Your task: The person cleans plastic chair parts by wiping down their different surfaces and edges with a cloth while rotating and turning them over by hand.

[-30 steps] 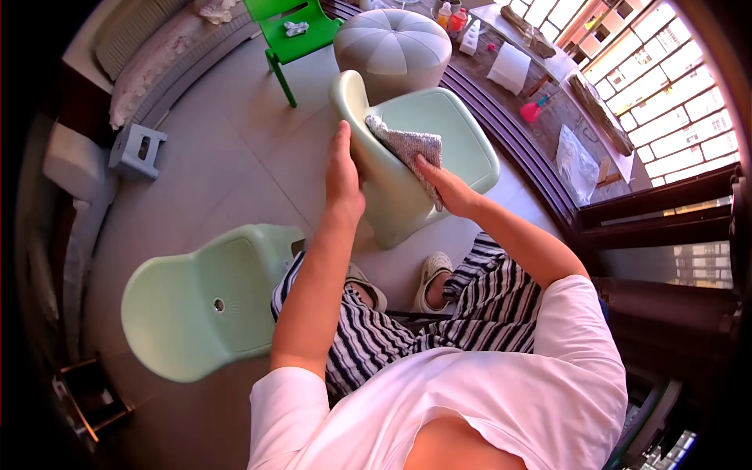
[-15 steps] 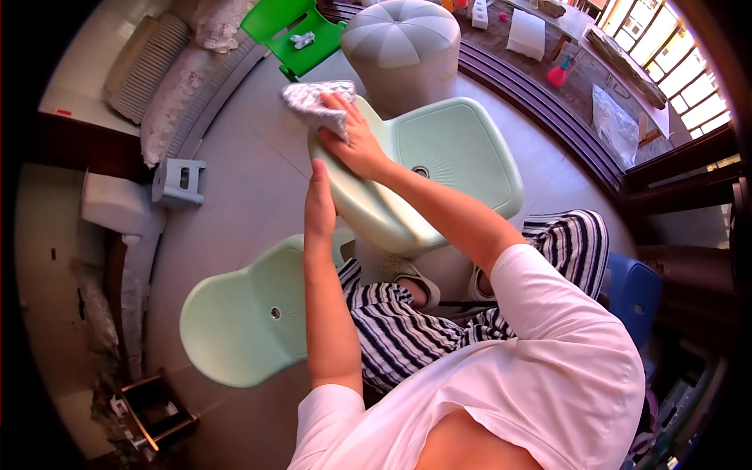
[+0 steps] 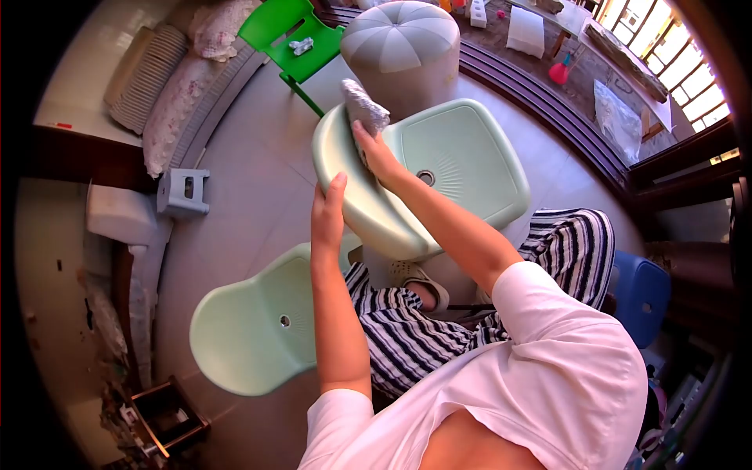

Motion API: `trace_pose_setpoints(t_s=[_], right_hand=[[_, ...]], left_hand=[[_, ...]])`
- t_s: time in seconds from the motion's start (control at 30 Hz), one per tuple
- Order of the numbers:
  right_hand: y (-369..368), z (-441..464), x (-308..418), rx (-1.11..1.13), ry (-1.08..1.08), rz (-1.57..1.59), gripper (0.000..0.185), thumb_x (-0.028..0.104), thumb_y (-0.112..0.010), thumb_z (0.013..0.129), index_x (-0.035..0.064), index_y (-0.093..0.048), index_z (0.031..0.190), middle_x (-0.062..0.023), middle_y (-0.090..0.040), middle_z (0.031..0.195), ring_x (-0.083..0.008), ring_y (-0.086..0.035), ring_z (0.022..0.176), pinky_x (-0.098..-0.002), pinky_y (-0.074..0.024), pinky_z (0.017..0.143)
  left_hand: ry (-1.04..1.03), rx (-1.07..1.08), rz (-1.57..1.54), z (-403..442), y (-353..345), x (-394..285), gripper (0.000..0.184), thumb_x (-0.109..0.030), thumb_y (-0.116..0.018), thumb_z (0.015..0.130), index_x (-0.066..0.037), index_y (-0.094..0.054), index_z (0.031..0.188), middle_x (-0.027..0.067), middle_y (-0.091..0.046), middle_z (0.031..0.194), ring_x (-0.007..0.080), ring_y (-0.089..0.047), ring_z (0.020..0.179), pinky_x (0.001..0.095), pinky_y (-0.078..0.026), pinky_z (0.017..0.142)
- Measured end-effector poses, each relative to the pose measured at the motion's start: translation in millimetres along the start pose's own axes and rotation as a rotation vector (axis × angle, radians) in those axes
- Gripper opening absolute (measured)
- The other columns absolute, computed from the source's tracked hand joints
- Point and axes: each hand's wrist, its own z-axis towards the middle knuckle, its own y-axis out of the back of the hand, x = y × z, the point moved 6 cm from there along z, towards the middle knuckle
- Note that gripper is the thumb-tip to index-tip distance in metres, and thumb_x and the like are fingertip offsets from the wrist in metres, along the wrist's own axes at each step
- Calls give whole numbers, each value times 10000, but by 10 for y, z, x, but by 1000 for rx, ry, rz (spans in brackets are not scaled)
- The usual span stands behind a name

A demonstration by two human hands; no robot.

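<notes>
A pale green chair (image 3: 462,157) stands upright in front of me, its curved backrest toward my hands. My left hand (image 3: 329,213) presses against the outer side of that backrest and steadies it. In my right hand (image 3: 376,153) is a grey cloth (image 3: 363,108), held against the inner face of the backrest near its top. The fingers of this hand are partly hidden behind the cloth and the backrest. A second pale green chair (image 3: 251,329) is by my left forearm, with a small round hole in its seat.
A green chair (image 3: 294,47) and a round tufted stool (image 3: 401,39) are beyond the pale chair. On the left are a small grey step stool (image 3: 183,193) and a dark open box (image 3: 168,415). A blue stool (image 3: 641,298) is at my right.
My right hand has carried the cloth from the seat side over the backrest's top edge, then back to its inner face. The view has turned, and my left hand stays at the backrest.
</notes>
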Motion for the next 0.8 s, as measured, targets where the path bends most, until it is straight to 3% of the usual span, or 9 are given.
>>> trace_pose_setpoints(t_s=[0.13,0.17,0.23,0.27,0.3,0.37,0.53,0.73,0.8], right_hand=[[-513,-645,648,388,579,-615,490,294,-510,941,47,-415,1353,-119,-421,1352,-190,-382,1228,-336,-273,1060],[-487,-741,702,406,544,-561,464,292,-484,962,48,-424,1352,-105,-443,1333,-169,-401,1198,-326,-292,1044],[-219,-796,412,301,140,-256,469,316,-462,977,42,-419,1354,-87,-472,1301,-147,-422,1169,-314,-319,1024],[-65,-761,226,226,149,-260,490,360,-446,983,34,-420,1348,-71,-515,1240,-132,-454,1120,-293,-353,990],[127,-737,-11,130,-43,-221,449,319,-437,980,20,-442,1315,-108,-540,1216,-182,-502,1085,-297,-383,960],[652,-732,-722,3,-372,-305,605,456,-435,955,10,-385,1360,-123,-555,1189,-152,-546,1014,-282,-423,900],[391,-852,-392,58,-391,-219,662,465,-408,962,2,-278,1417,-131,-493,1279,-157,-498,1109,-280,-384,960],[-345,-621,445,285,44,-173,445,325,-458,971,13,-459,1288,-92,-516,1218,-171,-473,1087,-288,-351,978],[-214,-290,289,136,202,-224,433,331,-469,967,11,-480,1258,-61,-544,1152,-146,-486,1043,-271,-372,938]], left_hand=[[-120,34,59,103,7,53,770,-620,-376,918,-26,-343,1408,134,-416,1384,225,-369,1286,325,-279,1060],[-70,12,87,77,20,98,749,-589,-326,948,-35,-258,1449,105,-366,1425,199,-352,1301,291,-305,1043],[-106,45,-14,118,18,83,801,-633,-329,928,11,-321,1405,142,-405,1390,228,-367,1287,329,-273,1067],[-15,-14,-27,90,45,123,804,-625,-353,926,41,-345,1378,148,-425,1366,227,-397,1260,324,-293,1055],[14,-22,-61,76,19,100,774,-598,-395,927,51,-380,1347,147,-457,1326,218,-436,1215,317,-322,1028],[-4,-55,-76,59,5,68,724,-557,-440,925,44,-405,1327,133,-488,1285,210,-453,1182,318,-336,1009],[-8,-88,-90,35,-12,4,676,-495,-475,924,43,-416,1330,133,-486,1298,209,-463,1175,305,-346,1000],[-108,-23,-125,92,-38,3,754,-566,-374,946,43,-344,1388,143,-398,1398,213,-395,1268,302,-299,1053],[-67,-69,-221,96,-37,66,761,-579,-360,946,34,-336,1396,141,-399,1402,210,-388,1277,305,-289,1062]])
